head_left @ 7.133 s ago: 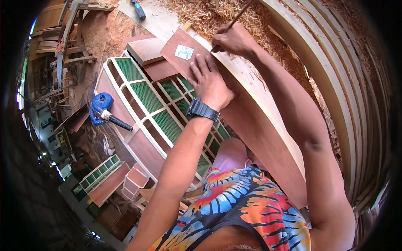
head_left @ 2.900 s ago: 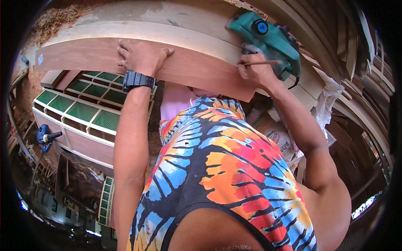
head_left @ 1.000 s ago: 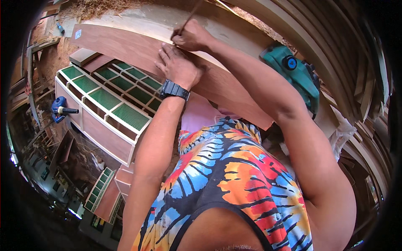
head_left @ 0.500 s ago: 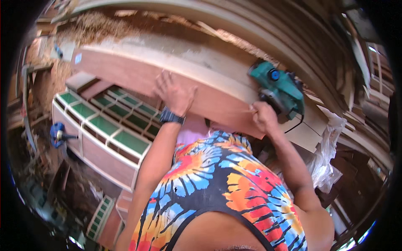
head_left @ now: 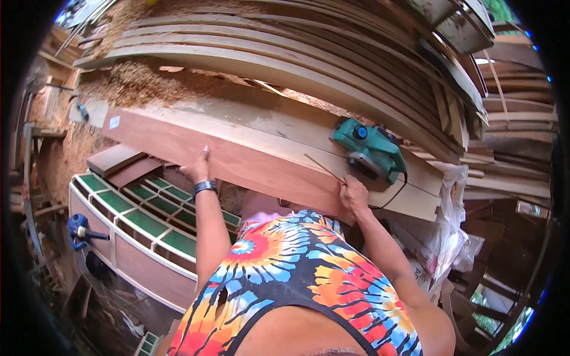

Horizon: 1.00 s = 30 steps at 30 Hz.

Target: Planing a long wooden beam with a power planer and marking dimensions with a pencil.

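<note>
The reddish-brown plank [head_left: 237,157] lies lengthwise on the counter [head_left: 285,118], its near face toward the person and a small pale label near its left end. The left hand [head_left: 198,170], a dark watch on its wrist, lies flat against the plank's near face, fingers extended upward: an open grip, pressing rather than clasping. The right hand [head_left: 353,196] sits at the plank's lower right edge, grip closed narrowly on a thin pencil-like stick [head_left: 323,168] that slants up and left across the wood. A green electric planer [head_left: 371,155] rests on the counter just above and right of the right hand, apart from it, with its black cord trailing down. Sawdust [head_left: 127,89] is heaped on the counter behind the plank's left end. Curved boards [head_left: 297,53] are stacked behind. A white frame with green panes [head_left: 142,222] stands below left.
</note>
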Each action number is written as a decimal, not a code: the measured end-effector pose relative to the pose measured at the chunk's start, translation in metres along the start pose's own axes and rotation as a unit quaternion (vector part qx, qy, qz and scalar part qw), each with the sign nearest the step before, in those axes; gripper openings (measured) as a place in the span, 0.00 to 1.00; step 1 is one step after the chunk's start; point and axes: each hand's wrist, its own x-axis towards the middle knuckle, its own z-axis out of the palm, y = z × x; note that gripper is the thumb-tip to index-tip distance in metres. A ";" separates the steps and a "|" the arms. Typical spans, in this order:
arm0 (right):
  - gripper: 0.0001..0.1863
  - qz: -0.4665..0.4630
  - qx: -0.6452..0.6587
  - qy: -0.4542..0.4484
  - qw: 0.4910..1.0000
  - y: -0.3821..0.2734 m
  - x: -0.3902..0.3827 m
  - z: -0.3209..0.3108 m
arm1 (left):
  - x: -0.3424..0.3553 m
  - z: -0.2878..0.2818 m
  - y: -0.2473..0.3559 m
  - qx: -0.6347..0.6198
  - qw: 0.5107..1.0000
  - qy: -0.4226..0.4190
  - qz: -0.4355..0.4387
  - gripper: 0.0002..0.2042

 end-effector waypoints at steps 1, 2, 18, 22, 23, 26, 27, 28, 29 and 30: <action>0.09 0.018 0.006 0.003 1.000 -0.003 -0.001 -0.002 | 0.001 -0.002 -0.001 0.013 0.999 0.023 0.021 0.51; 0.09 -0.003 0.006 0.000 1.000 -0.007 -0.005 -0.005 | 0.001 -0.005 -0.001 0.040 0.999 0.026 0.007 0.46; 0.19 0.113 0.009 0.180 0.977 0.113 0.154 -0.242 | -0.111 0.158 0.137 -0.292 0.842 -0.453 0.016 0.15; 0.21 0.135 0.036 0.143 0.980 0.180 0.207 -0.245 | -0.156 0.214 0.135 -0.242 0.827 -0.498 0.098 0.33; 0.22 0.141 0.035 0.159 0.976 0.197 0.217 -0.243 | -0.170 0.222 0.130 -0.180 0.842 -0.485 0.156 0.38; 0.24 0.129 0.025 0.145 0.981 0.241 0.248 -0.233 | -0.204 0.224 0.104 -0.160 0.852 -0.461 0.189 0.41; 0.21 0.102 0.026 0.121 0.987 0.253 0.259 -0.230 | -0.211 0.219 0.089 -0.157 0.865 -0.439 0.183 0.39; 0.18 0.052 0.046 0.152 0.986 0.265 0.262 -0.223 | -0.214 0.211 0.074 -0.158 0.870 -0.425 0.191 0.38; 0.17 0.015 0.044 0.158 0.986 0.274 0.267 -0.219 | -0.216 0.203 0.057 -0.137 0.884 -0.405 0.191 0.35; 0.15 -0.035 0.015 0.203 0.979 0.282 0.270 -0.214 | -0.217 0.193 0.037 -0.109 0.910 -0.337 0.217 0.33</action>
